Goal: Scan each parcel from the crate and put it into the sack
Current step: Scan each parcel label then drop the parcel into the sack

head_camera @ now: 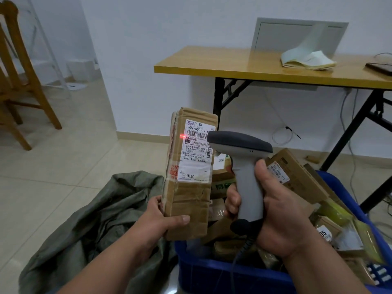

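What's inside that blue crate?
The blue crate holds a jumble of brown cardboard parcels and yellow-green padded bags, several with white labels. What lies deeper is covered by the top layer and by the right hand.

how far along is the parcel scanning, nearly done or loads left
Done: cannot tell; the sack's inside is hidden. In hand: the left hand holds a cardboard parcel upright while the right hand aims the scanner, its red light at the label's barcode. Left: plenty; the blue crate is piled with parcels.
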The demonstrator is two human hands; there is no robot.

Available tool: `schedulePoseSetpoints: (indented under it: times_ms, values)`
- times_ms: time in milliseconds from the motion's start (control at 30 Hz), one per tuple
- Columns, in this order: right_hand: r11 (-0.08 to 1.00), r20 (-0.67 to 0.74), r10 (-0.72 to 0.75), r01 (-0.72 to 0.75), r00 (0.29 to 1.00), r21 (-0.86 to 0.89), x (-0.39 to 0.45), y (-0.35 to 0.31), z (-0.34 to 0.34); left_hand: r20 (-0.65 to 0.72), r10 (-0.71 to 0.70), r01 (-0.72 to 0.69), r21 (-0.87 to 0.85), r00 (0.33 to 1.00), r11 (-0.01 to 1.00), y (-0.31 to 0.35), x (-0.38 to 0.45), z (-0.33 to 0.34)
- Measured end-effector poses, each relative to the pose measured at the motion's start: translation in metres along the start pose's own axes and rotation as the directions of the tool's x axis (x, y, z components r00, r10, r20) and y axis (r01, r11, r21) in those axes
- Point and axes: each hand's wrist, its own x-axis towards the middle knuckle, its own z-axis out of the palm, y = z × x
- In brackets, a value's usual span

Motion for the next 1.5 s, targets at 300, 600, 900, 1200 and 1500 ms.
schedulePoseSetpoints:
  times_ms: [300,600,900,1200,1500]
  values:
    - [0.997,-0.040,-0.062,0.061,0.997,-0.038,0.000,-0.002,0.000,-0.014,0.003,-0.003,0.037,1.000,0.999,-0.002,0.003,0.000]
    - [0.997,-0.042,-0.061,0.059,0.997,-0.057,0.003,0.000,0.000,-0.021,-0.017,0.018,0.070,1.000,0.997,-0.001,0.000,-0.002]
    - [0.992,-0.082,-0.060,0.051,0.995,-0.115,0.009,0.006,0.005,-0.101,-0.033,0.039,0.065,0.994,0.997,0.002,-0.003,-0.023]
    - [0.967,-0.122,0.049,-0.077,0.991,-0.242,0.027,0.027,0.017,-0.386,-0.277,0.275,-0.062,0.880,0.959,-0.015,0.005,-0.118]
    - [0.892,-0.133,0.126,-0.171,0.983,-0.419,0.062,0.064,0.021,-0.423,-0.520,0.529,-0.106,0.742,0.842,-0.055,0.032,-0.151]
